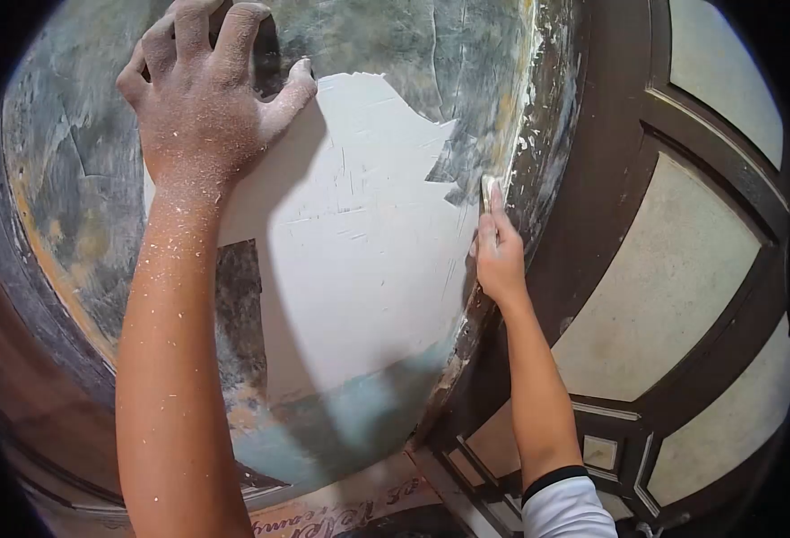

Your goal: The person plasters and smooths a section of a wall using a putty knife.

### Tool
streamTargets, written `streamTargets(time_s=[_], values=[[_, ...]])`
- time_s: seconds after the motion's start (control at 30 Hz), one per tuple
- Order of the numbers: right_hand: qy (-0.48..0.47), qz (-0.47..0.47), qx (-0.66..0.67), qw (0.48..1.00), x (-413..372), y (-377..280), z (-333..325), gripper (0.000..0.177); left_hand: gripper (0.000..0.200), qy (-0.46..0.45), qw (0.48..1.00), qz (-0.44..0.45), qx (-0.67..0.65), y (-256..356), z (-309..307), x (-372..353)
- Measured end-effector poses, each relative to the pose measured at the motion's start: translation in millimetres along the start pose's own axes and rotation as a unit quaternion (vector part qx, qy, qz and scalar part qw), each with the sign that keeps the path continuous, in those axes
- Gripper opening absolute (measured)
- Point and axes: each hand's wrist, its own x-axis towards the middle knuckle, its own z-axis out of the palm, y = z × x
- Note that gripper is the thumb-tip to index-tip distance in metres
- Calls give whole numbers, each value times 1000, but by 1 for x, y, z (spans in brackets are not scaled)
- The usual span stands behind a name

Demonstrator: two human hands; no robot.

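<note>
My left hand (211,103), covered in pale dust and flakes, is up against the grey-green peeling wall surface (377,40). Its fingers are spread and partly bent, with nothing visible in them. To its right and below spreads a large bare white patch (377,233) with ragged edges and fine scratches. My right hand (501,255) is closed around a thin, flat scraper (482,202), seen almost edge-on. The scraper is at the right border of the white patch, beside the worn dark frame (543,134). Most of its blade is hidden from this angle.
Dark wooden panelling with cream panels (655,278) stands close on the right. A faded blue-green band (350,412) crosses the lower wall surface. Below lies a pale strip with lettering (350,516). A dark rough patch (240,314) shows beside my left forearm.
</note>
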Motion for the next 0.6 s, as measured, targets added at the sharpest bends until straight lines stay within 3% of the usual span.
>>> streamTargets(time_s=[0.03,0.07,0.13,0.2,0.3,0.4,0.53,0.57,0.6], values=[[-43,85,19,995,-12,-13,-6,53,51,9,1000,0,-19,0,0,1],[-44,83,16,995,-21,-10,-6,53,51,10,1000,-3,-19,0,-1,0],[-41,26,-6,999,-30,-5,-4,54,51,10,999,-8,-30,1,0,0],[-61,42,-2,997,-25,-7,-6,56,51,20,999,-6,-28,0,0,2],[-15,-33,-93,995,-19,1,-6,55,51,1,999,-12,-37,1,0,1],[-36,22,-83,996,-29,-8,-2,54,52,10,999,-16,-49,2,-2,1],[-52,19,-44,998,-20,-11,-7,54,52,5,999,-9,-34,1,-1,1],[-17,-46,-52,997,-15,6,-7,55,51,8,999,-9,-37,1,-2,2],[-17,-43,-52,998,-17,0,-9,55,51,6,999,-8,-39,2,-2,1]])
